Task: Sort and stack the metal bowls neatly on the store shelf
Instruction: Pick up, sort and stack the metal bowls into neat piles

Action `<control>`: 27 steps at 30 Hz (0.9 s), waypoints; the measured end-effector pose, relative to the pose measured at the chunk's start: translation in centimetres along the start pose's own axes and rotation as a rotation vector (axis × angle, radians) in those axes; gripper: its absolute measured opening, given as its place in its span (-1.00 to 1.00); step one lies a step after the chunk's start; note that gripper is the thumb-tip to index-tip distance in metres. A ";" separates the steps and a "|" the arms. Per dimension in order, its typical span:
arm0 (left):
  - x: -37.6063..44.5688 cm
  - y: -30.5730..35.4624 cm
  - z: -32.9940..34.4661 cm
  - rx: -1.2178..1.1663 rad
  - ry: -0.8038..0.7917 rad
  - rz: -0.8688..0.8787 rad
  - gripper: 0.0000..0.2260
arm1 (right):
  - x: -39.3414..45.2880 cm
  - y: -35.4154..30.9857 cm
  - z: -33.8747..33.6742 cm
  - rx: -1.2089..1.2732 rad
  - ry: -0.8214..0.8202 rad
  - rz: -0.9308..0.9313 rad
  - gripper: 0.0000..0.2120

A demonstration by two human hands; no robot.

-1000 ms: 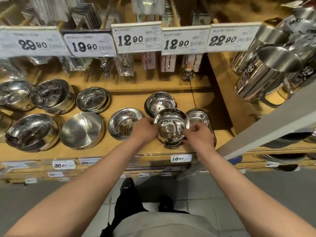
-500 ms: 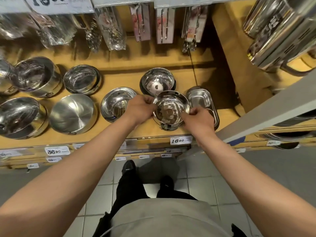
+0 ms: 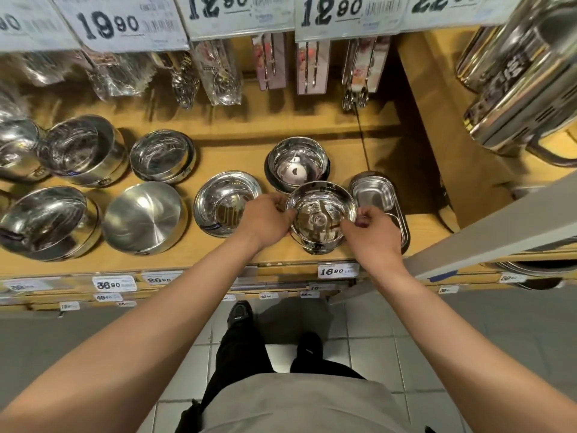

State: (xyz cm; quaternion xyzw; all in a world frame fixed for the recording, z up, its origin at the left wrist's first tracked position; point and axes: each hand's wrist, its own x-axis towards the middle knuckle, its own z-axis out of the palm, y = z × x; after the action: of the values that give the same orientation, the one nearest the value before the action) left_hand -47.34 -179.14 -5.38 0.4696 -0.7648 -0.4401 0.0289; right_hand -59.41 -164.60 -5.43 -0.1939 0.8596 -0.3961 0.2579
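A stack of small shiny metal bowls [image 3: 321, 214] stands near the front edge of the wooden shelf [image 3: 218, 264]. My left hand [image 3: 265, 218] pinches the top bowl's left rim and my right hand [image 3: 373, 235] pinches its right rim. Just behind it sits another small bowl stack [image 3: 298, 165]. To the left lies a shallow bowl [image 3: 223, 203], partly hidden by my left hand. Several larger bowls, among them a brushed one [image 3: 143, 218], fill the left part of the shelf.
Rectangular metal trays [image 3: 379, 198] lie right of the held bowl. Packaged cutlery [image 3: 221, 73] hangs from the rail above, under price tags [image 3: 240, 10]. Steel jugs [image 3: 524, 89] stand on the right-hand shelf. A grey post [image 3: 499, 226] slants across at right. Tiled floor below.
The camera has tilted and the view shifted. Both hands stay on the bowl's rim, with the bowl in about the same spot on the shelf.
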 end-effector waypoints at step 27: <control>0.2 -4.6 -10.1 -0.184 0.207 -0.068 -0.85 | 13.3 -8.4 4.8 -0.491 -0.124 0.058 -0.79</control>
State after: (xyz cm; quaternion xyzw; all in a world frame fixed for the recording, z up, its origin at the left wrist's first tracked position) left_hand -39.63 -186.61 -2.51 0.5337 -0.6977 -0.4582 0.1355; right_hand -66.00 -179.69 -5.36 -0.2498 0.9178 -0.1551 0.2667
